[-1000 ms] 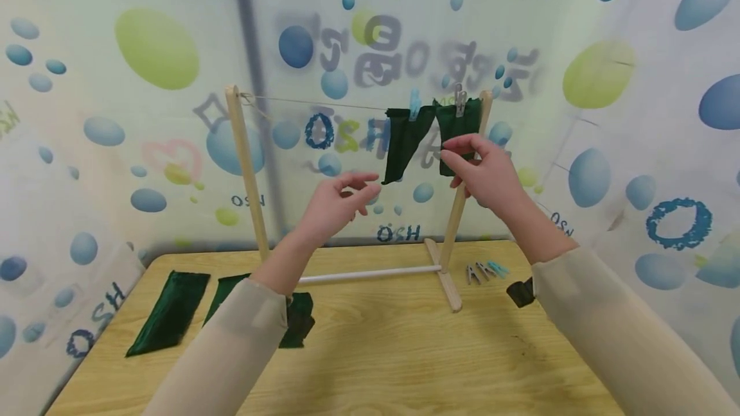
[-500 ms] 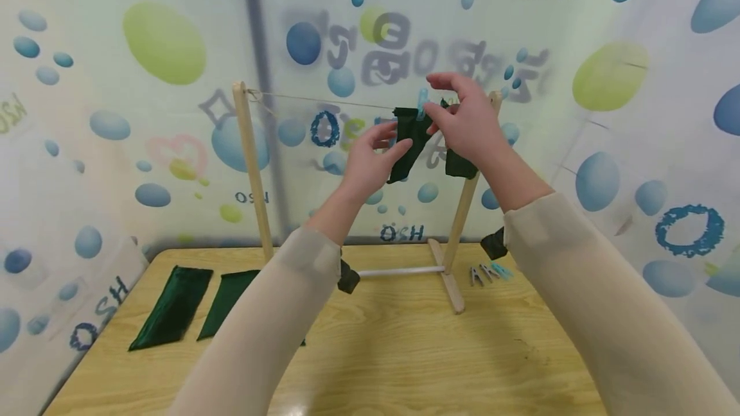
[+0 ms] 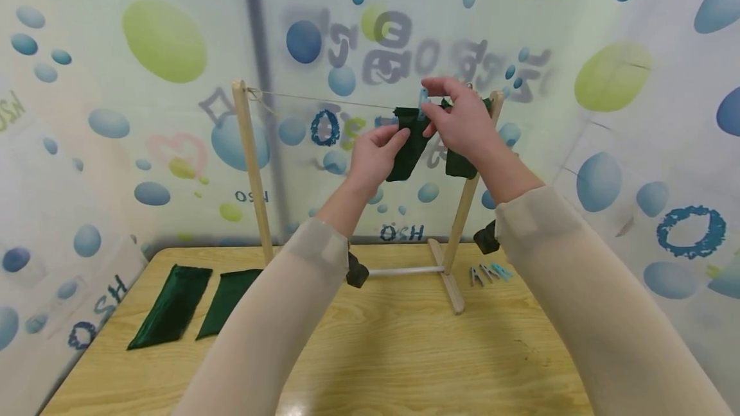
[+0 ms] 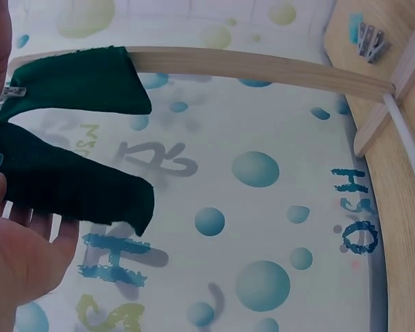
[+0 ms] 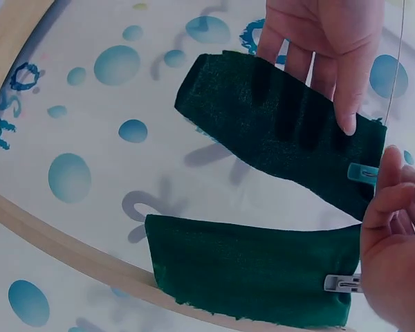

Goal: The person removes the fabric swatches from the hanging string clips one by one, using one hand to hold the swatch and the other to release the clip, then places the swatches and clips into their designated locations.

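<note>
A dark green cloth [image 3: 408, 156] hangs from the thin line [image 3: 324, 101], clipped near its top by a light blue clothespin [image 5: 362, 173]. My left hand [image 3: 372, 160] pinches the cloth's left edge, thumb in front and fingers behind. At the blue clothespin, my right hand [image 3: 467, 122] has its thumb and index finger on the pin's upper end. A second green cloth [image 5: 249, 270] hangs to the right under a grey clothespin [image 5: 340, 283]; in the head view the right hand partly hides it.
A wooden post [image 3: 252, 172] holds the line on the left, another post [image 3: 462, 217] on the right. A white rod [image 3: 405, 271] joins them low down. Two green cloths [image 3: 170, 307] lie at the table's left; several grey and blue clothespins [image 3: 488, 273] lie at right.
Both hands have come to the cloth with the blue pin: the left moved right and up to its edge, the right moved up and left to the pin. The cloth's lower end has spread wider.
</note>
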Demonstrator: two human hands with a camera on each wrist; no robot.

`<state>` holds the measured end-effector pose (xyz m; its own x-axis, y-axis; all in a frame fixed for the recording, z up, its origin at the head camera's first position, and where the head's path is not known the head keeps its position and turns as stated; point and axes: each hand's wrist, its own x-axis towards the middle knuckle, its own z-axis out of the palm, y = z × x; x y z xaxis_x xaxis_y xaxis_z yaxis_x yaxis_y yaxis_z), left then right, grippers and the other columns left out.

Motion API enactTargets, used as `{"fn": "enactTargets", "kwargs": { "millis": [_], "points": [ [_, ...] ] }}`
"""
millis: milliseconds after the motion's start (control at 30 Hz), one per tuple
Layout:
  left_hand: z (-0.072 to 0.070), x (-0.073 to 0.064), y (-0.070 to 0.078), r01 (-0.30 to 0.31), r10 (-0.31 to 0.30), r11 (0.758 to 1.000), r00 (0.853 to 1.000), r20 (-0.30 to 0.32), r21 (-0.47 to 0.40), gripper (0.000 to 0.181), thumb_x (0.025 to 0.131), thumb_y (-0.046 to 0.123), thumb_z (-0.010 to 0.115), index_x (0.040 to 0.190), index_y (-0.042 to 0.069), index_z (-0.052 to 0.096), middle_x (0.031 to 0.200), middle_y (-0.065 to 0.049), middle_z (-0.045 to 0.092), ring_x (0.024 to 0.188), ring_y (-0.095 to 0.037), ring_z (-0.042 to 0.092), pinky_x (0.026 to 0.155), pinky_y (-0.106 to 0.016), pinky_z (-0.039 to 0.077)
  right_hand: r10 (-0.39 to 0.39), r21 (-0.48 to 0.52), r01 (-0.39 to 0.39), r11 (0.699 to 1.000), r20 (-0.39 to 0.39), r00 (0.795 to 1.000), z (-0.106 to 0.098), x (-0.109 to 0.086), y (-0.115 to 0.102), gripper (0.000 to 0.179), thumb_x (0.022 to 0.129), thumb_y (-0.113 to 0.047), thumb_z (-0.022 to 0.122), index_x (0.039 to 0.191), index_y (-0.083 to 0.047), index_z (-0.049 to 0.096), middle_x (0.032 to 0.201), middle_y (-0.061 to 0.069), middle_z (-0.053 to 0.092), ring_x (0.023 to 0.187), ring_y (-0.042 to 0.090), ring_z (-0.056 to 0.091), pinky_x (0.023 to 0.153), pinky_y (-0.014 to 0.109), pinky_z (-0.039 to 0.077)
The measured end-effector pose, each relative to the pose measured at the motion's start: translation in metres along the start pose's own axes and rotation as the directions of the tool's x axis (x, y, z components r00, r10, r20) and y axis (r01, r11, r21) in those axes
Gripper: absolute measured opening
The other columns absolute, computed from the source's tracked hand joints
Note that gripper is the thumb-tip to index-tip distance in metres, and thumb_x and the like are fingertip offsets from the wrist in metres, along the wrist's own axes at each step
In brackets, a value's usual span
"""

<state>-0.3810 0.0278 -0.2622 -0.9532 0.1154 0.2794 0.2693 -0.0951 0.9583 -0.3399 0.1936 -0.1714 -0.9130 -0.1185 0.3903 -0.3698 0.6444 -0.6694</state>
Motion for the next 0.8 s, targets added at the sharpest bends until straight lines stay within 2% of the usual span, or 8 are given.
{"fn": "enactTargets", "kwargs": {
  "millis": [133,267,400,533,633,667,733,800],
  "points": [
    [-0.001,-0.002,0.001,-0.020,0.020,1.000,1.000,-0.005,-0.003,0.035,0.111,0.030,0.069,0.138,0.008,0.077,0.134,-0.013,0.078,0.125,-0.028,0.074,0.113,-0.043,0.058,-0.012,0.012,0.012,1.000,-0.023,1.000,0.000,-0.001,0.001,0.046,0.115,-0.026,0.060,0.159,-0.015,0.054,0.155,0.010,0.058,0.080,0.019,0.071,0.081,0.029,0.051],
    [-0.003,-0.006,0.003,-0.013,0.013,1.000,1.000,-0.021,0.003,0.038,0.112,0.028,0.068,0.143,0.006,0.073,0.143,-0.013,0.074,0.136,-0.029,0.068,0.119,-0.046,0.054,-0.015,-0.007,0.015,1.000,-0.052,0.999,-0.001,-0.004,0.000,0.041,0.113,-0.025,0.063,0.153,-0.013,0.058,0.147,0.012,0.060,0.071,0.007,0.065,0.077,0.028,0.050],
    [-0.004,-0.010,0.008,0.007,-0.007,1.000,1.000,-0.018,-0.004,0.041,0.112,0.026,0.067,0.149,0.007,0.068,0.153,-0.011,0.068,0.145,-0.029,0.063,0.120,-0.049,0.053,-0.026,-0.014,0.025,1.000,-0.090,0.996,-0.002,-0.008,-0.004,0.036,0.113,-0.024,0.065,0.146,-0.011,0.061,0.141,0.011,0.062,0.071,0.008,0.063,0.074,0.026,0.051],
    [-0.004,-0.015,0.015,0.014,-0.013,0.999,1.000,0.019,-0.051,0.039,0.113,0.024,0.065,0.147,0.008,0.069,0.148,-0.011,0.071,0.132,-0.028,0.070,0.111,-0.047,0.059,-0.031,-0.012,0.030,0.999,-0.147,0.989,-0.002,-0.014,-0.008,0.030,0.113,-0.025,0.064,0.139,-0.009,0.063,0.131,0.012,0.063,0.075,0.011,0.063,0.071,0.027,0.051],
    [-0.005,-0.021,0.017,0.033,-0.028,0.995,0.998,0.055,-0.090,0.040,0.113,0.024,0.065,0.150,0.008,0.067,0.149,-0.010,0.070,0.131,-0.027,0.069,0.110,-0.049,0.060,-0.059,-0.003,0.060,0.998,-0.220,0.974,-0.003,-0.018,-0.006,0.025,0.113,-0.024,0.065,0.131,-0.008,0.066,0.113,0.010,0.069,0.072,0.012,0.064,0.070,0.026,0.051],
    [-0.007,-0.023,0.017,0.040,-0.034,0.995,0.997,0.067,-0.095,0.042,0.113,0.024,0.064,0.153,0.009,0.064,0.152,-0.010,0.068,0.137,-0.027,0.066,0.114,-0.052,0.057,-0.072,0.006,0.075,0.997,-0.243,0.967,-0.003,-0.020,-0.005,0.024,0.112,-0.024,0.065,0.129,-0.008,0.067,0.110,0.009,0.071,0.071,0.012,0.065,0.070,0.025,0.051],
    [-0.009,-0.028,0.018,0.059,-0.049,0.993,0.994,0.095,-0.104,0.046,0.114,0.023,0.063,0.158,0.010,0.059,0.158,-0.010,0.062,0.147,-0.029,0.060,0.119,-0.057,0.052,-0.092,0.033,0.106,0.994,-0.285,0.954,-0.006,-0.024,-0.002,0.020,0.112,-0.022,0.066,0.126,-0.008,0.068,0.108,0.006,0.073,0.067,0.009,0.065,0.072,0.024,0.051],
    [-0.013,-0.034,0.018,0.077,-0.065,0.992,0.991,0.116,-0.101,0.051,0.114,0.024,0.063,0.162,0.012,0.054,0.163,-0.009,0.057,0.152,-0.030,0.054,0.121,-0.061,0.048,-0.100,0.065,0.127,0.990,-0.320,0.942,-0.008,-0.030,0.000,0.018,0.111,-0.021,0.067,0.123,-0.008,0.068,0.114,0.007,0.075,0.065,0.005,0.064,0.073,0.022,0.052]
  ]
}}
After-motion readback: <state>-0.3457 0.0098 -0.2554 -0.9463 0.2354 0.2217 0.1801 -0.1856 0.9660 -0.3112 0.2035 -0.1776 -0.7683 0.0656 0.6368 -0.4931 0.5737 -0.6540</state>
